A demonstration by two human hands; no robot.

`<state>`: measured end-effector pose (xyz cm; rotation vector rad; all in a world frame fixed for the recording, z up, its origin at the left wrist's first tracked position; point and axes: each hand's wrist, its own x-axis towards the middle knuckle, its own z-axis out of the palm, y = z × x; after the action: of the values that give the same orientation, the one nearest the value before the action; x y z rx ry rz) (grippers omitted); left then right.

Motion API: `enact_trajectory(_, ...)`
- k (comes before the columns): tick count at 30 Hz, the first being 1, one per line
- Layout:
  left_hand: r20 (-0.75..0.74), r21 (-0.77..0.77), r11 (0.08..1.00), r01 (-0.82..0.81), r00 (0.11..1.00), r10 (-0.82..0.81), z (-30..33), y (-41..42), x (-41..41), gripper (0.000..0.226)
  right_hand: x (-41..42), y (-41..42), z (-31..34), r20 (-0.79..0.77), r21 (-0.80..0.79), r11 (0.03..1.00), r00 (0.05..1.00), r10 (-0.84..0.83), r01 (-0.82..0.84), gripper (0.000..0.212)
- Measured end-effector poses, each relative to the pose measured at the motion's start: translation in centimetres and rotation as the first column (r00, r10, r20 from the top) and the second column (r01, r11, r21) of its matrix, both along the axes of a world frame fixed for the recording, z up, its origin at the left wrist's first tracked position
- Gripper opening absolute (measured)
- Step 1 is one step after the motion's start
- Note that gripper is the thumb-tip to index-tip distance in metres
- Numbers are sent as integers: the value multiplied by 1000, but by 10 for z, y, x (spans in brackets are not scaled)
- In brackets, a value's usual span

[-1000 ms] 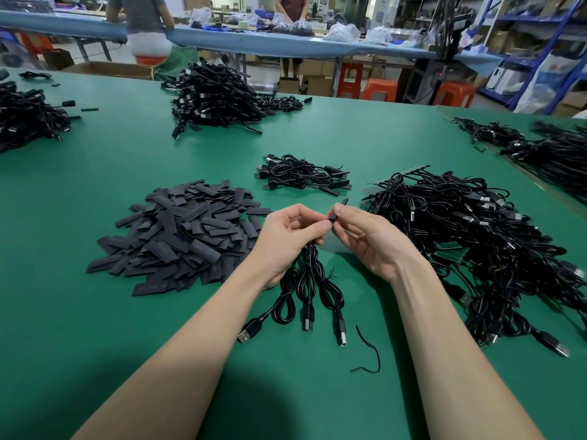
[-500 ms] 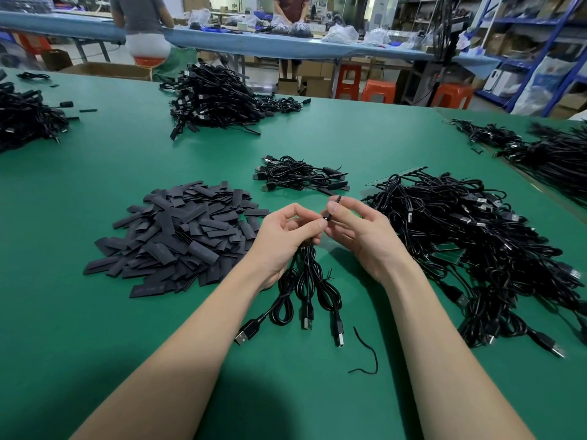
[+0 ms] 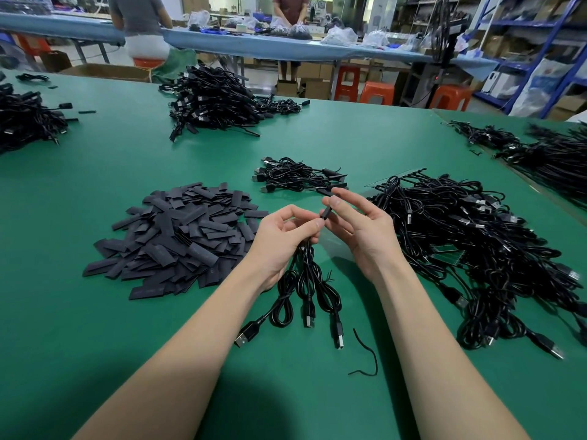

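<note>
The cable bundle (image 3: 305, 281) sits in the middle of the green table (image 3: 95, 328). Its upper end is lifted in the left hand (image 3: 282, 239), while its loops and USB plugs (image 3: 246, 336) trail down onto the surface towards the person. The left hand's fingers curl round the gathered leads, with thumb and forefinger nipping them just below the top, probably so the loose ends stay together and one tip stands clear. That tip is a small black plug (image 3: 326, 212), pinched between the thumb and forefinger of the right hand (image 3: 362, 230). The right hand's other fingers are spread and relaxed, leaving the tip in plain sight. The two hands nearly meet over the plug, which suggests fine work on this end, such as checking it or readying it for a sleeve; which of the two cannot be told. Just to the left lies a pile of flat black sleeves (image 3: 178, 236), within easy reach of the left hand. To the right sprawls a large heap of cables (image 3: 476, 249), likely the stock to draw from. A small heap of cables (image 3: 298, 177) rests just beyond the hands, perhaps finished pieces set apart. A loose black strand (image 3: 368, 354) curls on the table beside the bundle's plugs.
</note>
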<state>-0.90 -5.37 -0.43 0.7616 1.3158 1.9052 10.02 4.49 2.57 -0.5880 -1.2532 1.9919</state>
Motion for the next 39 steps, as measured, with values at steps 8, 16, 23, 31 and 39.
enact_trajectory(8,-1,3,1000,-1,1000,1,-1,1,0,11,-1,0,0,7,9,1000,1000,-13,13,20)
enact_trajectory(16,-18,4,1000,-6,1000,6,-2,1,-1,10,-2,-2,-2,37,10,999,999,-31,31,17)
enact_trajectory(23,-25,1,1000,-9,1000,9,-3,1,-2,10,-1,0,-1,37,-19,999,999,-30,31,19)
enact_trajectory(31,-28,-2,1000,-6,1000,6,-2,1,-2,10,-3,0,-4,42,19,998,997,-61,60,18)
enact_trajectory(39,-20,-7,1000,-20,1000,20,0,1,1,11,-5,0,-7,22,14,998,998,-58,57,13)
